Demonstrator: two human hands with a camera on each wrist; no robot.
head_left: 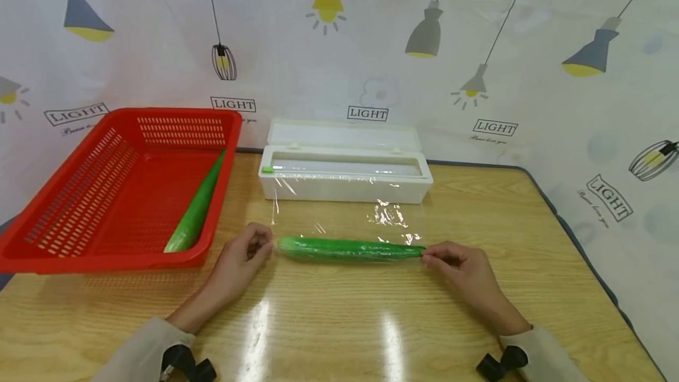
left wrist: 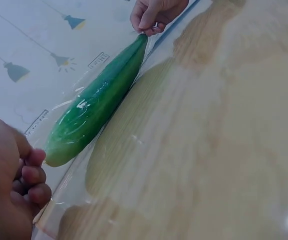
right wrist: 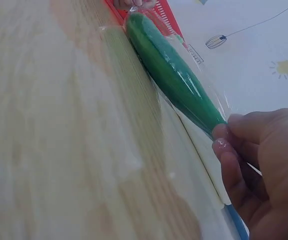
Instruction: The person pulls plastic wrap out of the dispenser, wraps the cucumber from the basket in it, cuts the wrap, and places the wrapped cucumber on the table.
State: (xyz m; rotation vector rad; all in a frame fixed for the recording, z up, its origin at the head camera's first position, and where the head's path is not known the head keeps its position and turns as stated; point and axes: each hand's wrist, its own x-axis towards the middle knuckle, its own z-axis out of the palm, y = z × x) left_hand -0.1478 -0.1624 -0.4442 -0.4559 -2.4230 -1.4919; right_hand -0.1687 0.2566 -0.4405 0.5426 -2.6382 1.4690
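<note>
A long green cucumber (head_left: 345,249) lies crosswise in front of me, with clear cling film (head_left: 389,215) around it. The film stretches back from it to a white cling film dispenser box (head_left: 345,188), whose lid stands up. At the thick end, my left hand (head_left: 241,258) pinches the film between thumb and fingers. My right hand (head_left: 467,273) pinches the film close against the narrow tip. Both wrist views show the film shiny and tight over the cucumber (left wrist: 96,102), and the right wrist view shows the right fingertips (right wrist: 224,145) at its tip.
On the left stands a red plastic basket (head_left: 143,261) with another green cucumber (head_left: 195,208) leaning inside it. A small green slider (head_left: 267,170) sits at the dispenser's left end. Behind the wooden table (head_left: 329,335) hangs a lamp-patterned backdrop (head_left: 276,28).
</note>
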